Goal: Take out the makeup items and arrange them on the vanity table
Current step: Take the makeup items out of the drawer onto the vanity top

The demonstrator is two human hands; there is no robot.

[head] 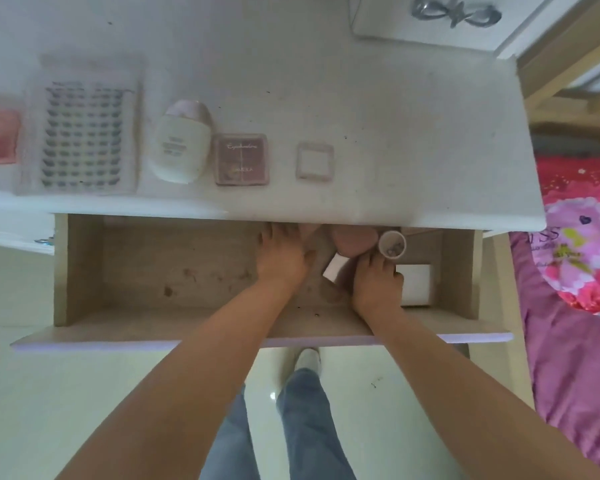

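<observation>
**Both hands reached into the open drawer**

The left hand (283, 258) is laid flat in the drawer (84, 271), fingers spread and straight, tips hidden under the counter (395, 133) edge; nothing is seen to be held. The right hand (376, 282) is spread too, its fingertips touching a pink sponge (352, 242), with a small white block (334, 270) just beside its thumb and a small cup (392, 244) near its fingers. On the counter, set in a row, are found a lash tray (82, 133), a cream bottle (181, 143), a pink palette (241, 159) and a clear square case (315, 161), well apart from both hands.
</observation>
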